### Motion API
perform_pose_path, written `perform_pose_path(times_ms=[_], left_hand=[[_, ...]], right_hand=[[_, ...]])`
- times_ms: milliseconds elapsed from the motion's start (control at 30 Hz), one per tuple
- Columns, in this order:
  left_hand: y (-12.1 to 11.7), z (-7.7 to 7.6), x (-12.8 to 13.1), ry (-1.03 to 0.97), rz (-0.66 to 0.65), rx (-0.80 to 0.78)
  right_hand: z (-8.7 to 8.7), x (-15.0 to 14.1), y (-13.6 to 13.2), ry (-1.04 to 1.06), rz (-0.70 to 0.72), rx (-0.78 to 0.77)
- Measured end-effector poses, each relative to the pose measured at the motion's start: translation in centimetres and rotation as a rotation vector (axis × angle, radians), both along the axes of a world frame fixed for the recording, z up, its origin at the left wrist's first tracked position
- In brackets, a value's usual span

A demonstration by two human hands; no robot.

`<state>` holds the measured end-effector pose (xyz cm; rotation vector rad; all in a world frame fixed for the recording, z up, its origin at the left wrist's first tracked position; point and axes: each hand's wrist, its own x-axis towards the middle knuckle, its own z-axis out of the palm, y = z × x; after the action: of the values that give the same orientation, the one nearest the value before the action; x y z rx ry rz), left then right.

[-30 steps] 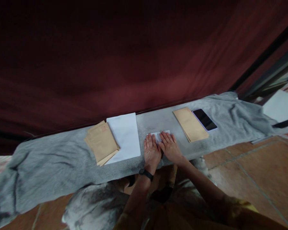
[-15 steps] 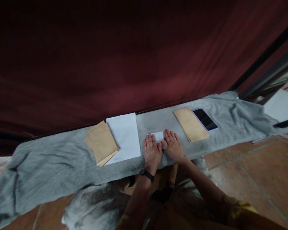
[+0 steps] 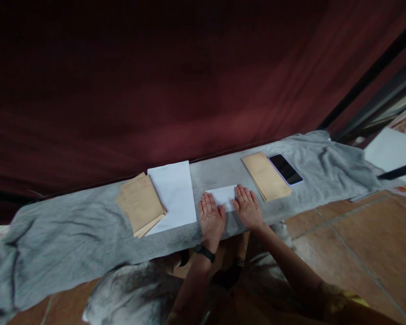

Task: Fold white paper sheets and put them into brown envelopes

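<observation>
Head view: my left hand and right hand flat, apart, pressing opposite ends of white paper on grey cloth. Envelopes overlap sheet at left; phone beside envelope stack at right.

Hands hide parts of the small paper; brown envelopes partly cover the white sheet
</observation>
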<state>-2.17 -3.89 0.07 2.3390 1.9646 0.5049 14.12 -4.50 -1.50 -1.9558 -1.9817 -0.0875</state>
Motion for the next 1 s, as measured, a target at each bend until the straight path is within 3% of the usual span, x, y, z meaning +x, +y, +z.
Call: perform_pose_path(times_ms=[567, 833, 1000], left_hand=[[-3.1, 0.1, -1.3, -0.035, -0.007, 0.089], [-5.0, 0.8, -1.6, 0.033, -0.198, 0.021], [-6.3, 0.8, -2.8, 0.038, -0.155, 0.012]], right_hand=[[0.0, 0.2, -0.7, 0.058, -0.005, 0.026], [1.0, -2.9, -3.0, 0.079, 0.291, -0.032], [0.8, -2.6, -3.7, 0.026, 0.276, -0.012]])
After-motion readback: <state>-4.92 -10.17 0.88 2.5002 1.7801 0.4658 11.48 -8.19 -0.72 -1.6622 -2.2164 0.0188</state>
